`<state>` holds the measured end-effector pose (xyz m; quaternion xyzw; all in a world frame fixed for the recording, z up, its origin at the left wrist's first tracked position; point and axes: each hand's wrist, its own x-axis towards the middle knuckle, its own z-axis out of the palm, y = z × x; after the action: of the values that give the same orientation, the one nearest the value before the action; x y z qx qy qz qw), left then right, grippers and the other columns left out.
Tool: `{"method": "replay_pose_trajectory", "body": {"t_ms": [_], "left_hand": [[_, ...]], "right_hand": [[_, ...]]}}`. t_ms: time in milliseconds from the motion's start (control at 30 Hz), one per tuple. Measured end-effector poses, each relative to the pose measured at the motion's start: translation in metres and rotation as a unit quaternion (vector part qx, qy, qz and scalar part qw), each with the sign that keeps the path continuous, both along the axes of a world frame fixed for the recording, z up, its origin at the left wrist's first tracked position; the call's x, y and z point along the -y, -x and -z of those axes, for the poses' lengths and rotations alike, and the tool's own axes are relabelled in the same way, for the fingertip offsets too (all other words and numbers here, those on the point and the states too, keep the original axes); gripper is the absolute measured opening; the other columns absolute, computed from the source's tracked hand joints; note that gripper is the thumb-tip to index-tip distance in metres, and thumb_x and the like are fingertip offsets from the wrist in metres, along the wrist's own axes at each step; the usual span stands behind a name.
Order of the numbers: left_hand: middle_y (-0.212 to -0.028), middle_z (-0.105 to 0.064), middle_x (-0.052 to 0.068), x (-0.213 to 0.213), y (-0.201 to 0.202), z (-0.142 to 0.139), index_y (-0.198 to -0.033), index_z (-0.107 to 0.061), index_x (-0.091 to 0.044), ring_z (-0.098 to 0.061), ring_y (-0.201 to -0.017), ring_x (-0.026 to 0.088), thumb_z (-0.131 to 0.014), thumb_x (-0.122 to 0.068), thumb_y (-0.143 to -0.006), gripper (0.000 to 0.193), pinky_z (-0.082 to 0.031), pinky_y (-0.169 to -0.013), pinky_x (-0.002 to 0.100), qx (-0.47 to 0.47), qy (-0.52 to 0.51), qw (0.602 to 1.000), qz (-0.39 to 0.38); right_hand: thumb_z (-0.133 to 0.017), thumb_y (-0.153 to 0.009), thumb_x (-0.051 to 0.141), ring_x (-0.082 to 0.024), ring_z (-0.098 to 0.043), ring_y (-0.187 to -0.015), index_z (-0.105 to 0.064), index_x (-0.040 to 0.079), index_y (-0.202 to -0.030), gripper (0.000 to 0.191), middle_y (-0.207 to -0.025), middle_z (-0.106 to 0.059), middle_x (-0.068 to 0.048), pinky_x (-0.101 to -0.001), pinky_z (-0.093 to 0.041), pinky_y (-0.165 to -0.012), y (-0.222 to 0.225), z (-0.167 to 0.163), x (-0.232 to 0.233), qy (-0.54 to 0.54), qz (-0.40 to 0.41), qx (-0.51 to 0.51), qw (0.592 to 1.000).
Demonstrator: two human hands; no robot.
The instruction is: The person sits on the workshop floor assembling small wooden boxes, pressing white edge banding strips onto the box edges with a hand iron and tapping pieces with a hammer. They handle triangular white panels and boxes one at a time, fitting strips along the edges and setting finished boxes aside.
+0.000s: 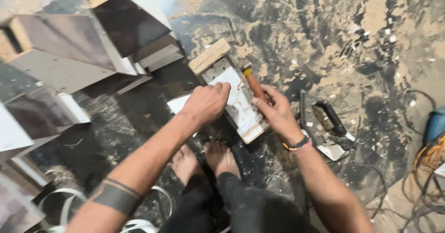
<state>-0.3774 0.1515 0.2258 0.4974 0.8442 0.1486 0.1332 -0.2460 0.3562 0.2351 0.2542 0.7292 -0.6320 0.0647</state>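
Two bare hands meet over one white laminated board [238,104] lying on the sawdust-strewn floor [352,33]; left hand [206,104], knuckles up and fingers curled under, presses down on the board's near-left part; right hand [274,111] grasps one tool with a brown wooden handle [254,83], fingers wrapped round its lower part, the handle lying along the board's right edge; whether the tool's working end touches the board cannot be told. One pale wooden batten [209,56] lies across the board's far end. Two bare feet [204,161] stand just below the board. One flat hand tool with a black handle [328,118] rests on the floor to the right of the right wrist, apart from it. Several laminated cabinet panels [88,38] are stacked at upper left; one tangle of cables [429,168] lies at far right.
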Motion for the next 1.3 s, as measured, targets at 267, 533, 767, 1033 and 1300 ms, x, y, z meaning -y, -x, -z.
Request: {"method": "replay_pose_trajectory", "body": {"t_ms": [267,533,767,1033,1300], "left_hand": [[-0.090,-0.071,0.015,-0.036,0.020,0.014,-0.101,-0.058,-0.004,-0.074,-0.077,0.033,-0.056,-0.014,-0.089,0.016,-0.058,-0.061,0.046,-0.028,0.036,0.997,0.054],[-0.091,-0.074,0.011,-0.086,0.019,0.072,-0.099,-0.066,-0.009,-0.073,-0.087,0.030,-0.060,-0.015,-0.088,0.014,-0.054,-0.077,0.048,-0.065,0.080,0.992,0.071],[-0.094,-0.071,0.015,-0.077,0.040,0.050,-0.091,-0.067,-0.005,-0.070,-0.087,0.038,-0.071,-0.017,-0.084,0.015,-0.053,-0.073,0.049,0.117,-0.041,0.987,-0.104],[-0.078,-0.060,0.005,-0.097,0.062,0.032,-0.094,-0.057,0.000,-0.064,-0.070,0.017,-0.072,-0.011,-0.087,0.020,-0.053,-0.066,0.037,0.456,-0.290,0.796,-0.272],[-0.078,-0.067,0.011,-0.104,0.079,0.031,-0.097,-0.062,-0.003,-0.068,-0.072,0.026,-0.073,-0.007,-0.077,0.023,-0.051,-0.067,0.041,0.254,-0.124,0.939,-0.197]], "right_hand": [[-0.070,-0.094,0.020,-0.012,-0.050,-0.068,-0.063,0.001,-0.135,0.046,-0.085,-0.061,-0.001,-0.0278,-0.040,-0.056,0.011,0.045,-0.061,0.026,0.063,0.055,0.996],[-0.069,-0.097,0.022,-0.005,-0.057,-0.065,-0.060,0.005,-0.137,0.044,-0.087,-0.063,0.002,-0.0211,-0.045,-0.053,0.032,0.094,-0.087,0.012,-0.044,0.018,0.999],[-0.063,-0.099,0.025,-0.004,-0.056,-0.061,-0.056,0.008,-0.140,0.044,-0.087,-0.066,0.004,-0.0201,-0.046,-0.050,0.032,0.102,-0.076,0.140,0.017,0.070,0.988],[-0.063,-0.101,0.025,-0.003,-0.055,-0.065,-0.054,0.011,-0.143,0.045,-0.086,-0.063,0.005,-0.0196,-0.045,-0.054,0.028,0.113,-0.076,0.077,-0.018,0.069,0.994],[-0.060,-0.103,0.025,-0.003,-0.055,-0.064,-0.056,0.007,-0.141,0.042,-0.084,-0.065,0.003,-0.0201,-0.045,-0.053,0.025,0.115,-0.064,0.103,0.057,0.056,0.992]]}}
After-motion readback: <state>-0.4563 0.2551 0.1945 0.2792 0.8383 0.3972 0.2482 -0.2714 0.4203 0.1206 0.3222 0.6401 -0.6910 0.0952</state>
